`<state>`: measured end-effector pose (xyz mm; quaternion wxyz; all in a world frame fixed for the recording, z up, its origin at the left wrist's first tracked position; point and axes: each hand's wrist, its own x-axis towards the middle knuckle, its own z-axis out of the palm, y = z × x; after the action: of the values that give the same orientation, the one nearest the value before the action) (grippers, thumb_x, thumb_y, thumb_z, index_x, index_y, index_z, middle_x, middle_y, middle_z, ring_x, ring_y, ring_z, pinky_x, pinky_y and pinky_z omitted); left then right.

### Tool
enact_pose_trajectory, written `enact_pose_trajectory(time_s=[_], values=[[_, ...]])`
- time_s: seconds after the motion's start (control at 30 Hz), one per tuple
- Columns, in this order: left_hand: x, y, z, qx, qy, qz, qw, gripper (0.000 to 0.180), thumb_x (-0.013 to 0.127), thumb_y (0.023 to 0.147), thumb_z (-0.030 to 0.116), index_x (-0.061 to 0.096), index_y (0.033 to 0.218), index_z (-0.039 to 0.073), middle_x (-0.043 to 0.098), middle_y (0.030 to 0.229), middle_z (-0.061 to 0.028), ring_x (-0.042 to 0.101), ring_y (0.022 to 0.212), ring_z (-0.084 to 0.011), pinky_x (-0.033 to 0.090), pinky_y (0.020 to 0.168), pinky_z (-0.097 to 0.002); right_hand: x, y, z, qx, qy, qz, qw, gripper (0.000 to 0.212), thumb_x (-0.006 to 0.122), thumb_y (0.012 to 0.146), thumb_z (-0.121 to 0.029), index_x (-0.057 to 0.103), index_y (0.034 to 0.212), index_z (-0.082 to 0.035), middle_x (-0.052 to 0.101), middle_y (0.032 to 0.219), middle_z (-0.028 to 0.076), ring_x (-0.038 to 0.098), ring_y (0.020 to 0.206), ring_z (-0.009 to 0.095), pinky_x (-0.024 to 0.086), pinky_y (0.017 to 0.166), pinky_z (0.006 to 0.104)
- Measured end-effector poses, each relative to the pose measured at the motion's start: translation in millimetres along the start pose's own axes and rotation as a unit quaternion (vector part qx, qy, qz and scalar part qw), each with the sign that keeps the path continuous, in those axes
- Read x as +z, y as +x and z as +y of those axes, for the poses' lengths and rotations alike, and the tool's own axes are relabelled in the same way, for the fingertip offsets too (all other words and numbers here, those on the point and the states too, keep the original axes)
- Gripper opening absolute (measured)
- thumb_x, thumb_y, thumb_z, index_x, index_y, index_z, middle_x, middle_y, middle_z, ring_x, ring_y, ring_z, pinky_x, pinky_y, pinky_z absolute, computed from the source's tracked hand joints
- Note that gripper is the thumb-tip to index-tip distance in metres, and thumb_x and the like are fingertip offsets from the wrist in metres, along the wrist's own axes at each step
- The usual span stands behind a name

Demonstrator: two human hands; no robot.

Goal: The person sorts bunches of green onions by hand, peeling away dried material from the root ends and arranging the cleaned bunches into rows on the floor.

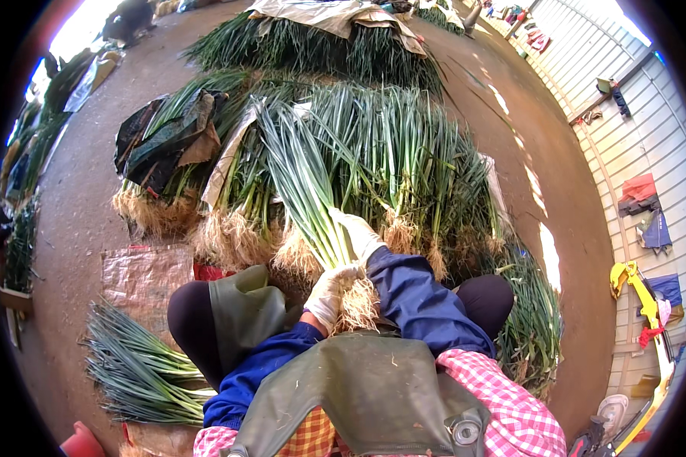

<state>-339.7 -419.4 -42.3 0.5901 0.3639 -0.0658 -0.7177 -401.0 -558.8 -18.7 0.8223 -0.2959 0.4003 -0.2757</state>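
Held upright in front of my lap is a bunch of green onions (301,194), with long green leaves and pale roots hanging at the bottom. My left hand (331,295), in a whitish glove, grips the white stems just above the roots. Higher up, my right hand (360,236), gloved too, closes on the bunch from the right side; some of its fingers are hidden by the leaves. Right behind the bunch stands a wide pile of green onions (404,145), roots toward me.
Loose green onions (141,365) lie on the left by my knee, near a brownish sack (146,274). More lie at the right (537,327). Dark sheeting (179,141) covers part of the pile. Another covered heap (312,49) stands farther back. A ribbed wall (640,145) runs along the right.
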Motion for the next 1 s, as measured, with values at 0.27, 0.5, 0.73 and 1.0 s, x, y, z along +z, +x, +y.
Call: enact_pose_trajectory(time_s=[0.27, 0.5, 0.73, 1.0], values=[[24.9, -20.4, 24.6, -0.038, -0.066, -0.034, 0.997, 0.034, 0.059, 0.080, 0.015, 0.064, 0.109, -0.002, 0.067, 0.098, -0.0069, 0.062, 0.087, -0.0160, 0.047, 0.084, -0.0285, -19.6, 3.0, 2.9, 0.091, 0.119, -0.090, 0.985, 0.026, 0.061, 0.091, -0.026, 0.064, 0.107, -0.005, 0.069, 0.099, 0.008, 0.067, 0.086, 0.022, 0.055, 0.079, 0.0357], [29.2, -16.6, 16.1, -0.019, 0.002, -0.039, 0.999, 0.033, 0.060, 0.080, 0.015, 0.065, 0.108, -0.001, 0.067, 0.097, -0.0081, 0.062, 0.084, -0.0169, 0.050, 0.081, -0.0294, -18.0, -8.6, -9.3, -0.030, 0.027, -0.005, 0.999, 0.019, 0.059, 0.091, -0.017, 0.066, 0.102, -0.003, 0.069, 0.090, 0.009, 0.067, 0.076, 0.020, 0.055, 0.072, 0.0318], [31.2, -18.8, 25.9, 0.015, -0.034, 0.031, 0.999, 0.032, 0.056, 0.083, 0.013, 0.062, 0.109, -0.003, 0.065, 0.093, -0.0052, 0.059, 0.086, -0.0148, 0.045, 0.084, -0.0261, -16.3, -44.7, -19.9, -0.105, 0.236, -0.056, 0.965, 0.014, 0.061, 0.090, -0.022, 0.058, 0.085, -0.009, 0.062, 0.071, 0.001, 0.061, 0.061, 0.014, 0.054, 0.058, 0.0268], [43.8, -23.1, 19.0, 0.022, -0.073, -0.050, 0.996, 0.030, 0.060, 0.089, 0.023, 0.063, 0.111, 0.003, 0.066, 0.096, -0.0030, 0.061, 0.083, -0.0113, 0.049, 0.075, -0.0248, -15.4, -117.5, -26.3, -0.148, 0.036, -0.041, 0.987, 0.018, 0.049, 0.096, -0.026, 0.050, 0.086, -0.012, 0.045, 0.065, -0.006, 0.042, 0.053, 0.005, 0.037, 0.050, 0.0210]])
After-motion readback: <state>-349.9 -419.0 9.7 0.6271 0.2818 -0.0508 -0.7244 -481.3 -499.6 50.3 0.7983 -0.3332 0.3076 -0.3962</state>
